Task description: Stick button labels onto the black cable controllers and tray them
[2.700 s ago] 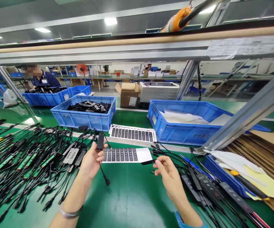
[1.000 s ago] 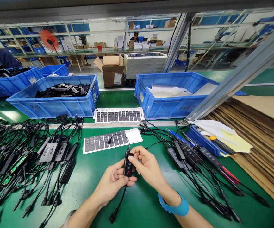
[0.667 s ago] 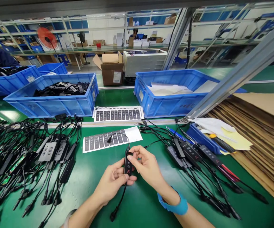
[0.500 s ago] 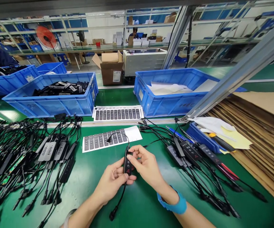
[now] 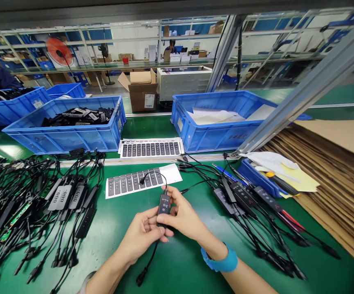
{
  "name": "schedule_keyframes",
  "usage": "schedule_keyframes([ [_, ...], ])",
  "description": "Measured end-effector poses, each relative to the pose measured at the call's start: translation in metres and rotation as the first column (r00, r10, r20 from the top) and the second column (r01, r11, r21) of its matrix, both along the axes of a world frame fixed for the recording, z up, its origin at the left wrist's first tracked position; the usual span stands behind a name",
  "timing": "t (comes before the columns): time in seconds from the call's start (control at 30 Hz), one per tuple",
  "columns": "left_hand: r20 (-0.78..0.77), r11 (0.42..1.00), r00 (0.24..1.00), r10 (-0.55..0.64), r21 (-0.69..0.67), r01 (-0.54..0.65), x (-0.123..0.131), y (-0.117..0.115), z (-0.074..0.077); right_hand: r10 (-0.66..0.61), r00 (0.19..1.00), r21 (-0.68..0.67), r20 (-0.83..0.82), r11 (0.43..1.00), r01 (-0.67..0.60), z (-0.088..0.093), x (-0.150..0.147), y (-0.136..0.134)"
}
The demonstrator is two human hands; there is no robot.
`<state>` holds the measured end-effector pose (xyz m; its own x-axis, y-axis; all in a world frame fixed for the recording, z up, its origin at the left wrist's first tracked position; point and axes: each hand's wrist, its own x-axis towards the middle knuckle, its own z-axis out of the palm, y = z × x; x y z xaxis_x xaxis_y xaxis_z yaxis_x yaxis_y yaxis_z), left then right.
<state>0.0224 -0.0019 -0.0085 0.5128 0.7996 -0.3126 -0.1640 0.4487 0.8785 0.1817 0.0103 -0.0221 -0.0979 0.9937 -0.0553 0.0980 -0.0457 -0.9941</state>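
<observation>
Your left hand [image 5: 142, 234] and right hand [image 5: 184, 218] are pinching a black inline control box [image 5: 164, 204] between them, with its cable [image 5: 150, 259] trailing to a plug on the green worktop [image 5: 177, 267]. Just ahead there's a sheet of grey labels [image 5: 132, 181], with cable bundles [image 5: 20, 206] on your left, more cables [image 5: 241, 200] on your right, and a blue bin [image 5: 63, 141] past the labels.

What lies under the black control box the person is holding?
The left hand lies under the control box; its underside is hidden, so any markings there cannot be seen.
</observation>
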Motion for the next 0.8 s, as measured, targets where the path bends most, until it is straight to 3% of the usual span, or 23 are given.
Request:
schedule_keyframes([
  [0.07,-0.018,1.0,1.0,-0.016,0.001,0.016,0.0,0.0,-0.001,0.043,0.999,-0.014,-0.001,0.999,-0.043,0.002,-0.003,-0.001],
  [0.33,-0.077,1.0,0.997,0.029,-0.007,-0.03,0.005,-0.003,-0.006,-0.107,0.994,0.07,0.028,0.992,0.105,0.001,-0.002,0.003],
  [0.5,-0.1,0.992,0.987,0.124,-0.022,-0.127,0.004,0.0,-0.008,-0.043,0.997,0.187,0.071,0.982,0.029,0.001,-0.004,-0.001],
  [0.67,-0.092,0.992,0.988,0.125,0.046,-0.121,0.006,0.001,-0.013,-0.117,0.975,0.326,0.191,0.944,0.049,0.0,-0.012,-0.008],
  [0.8,-0.144,0.986,0.984,0.101,0.144,-0.08,0.009,0.002,-0.016,-0.123,0.971,0.31,0.205,0.949,0.054,0.006,-0.01,-0.003],
])
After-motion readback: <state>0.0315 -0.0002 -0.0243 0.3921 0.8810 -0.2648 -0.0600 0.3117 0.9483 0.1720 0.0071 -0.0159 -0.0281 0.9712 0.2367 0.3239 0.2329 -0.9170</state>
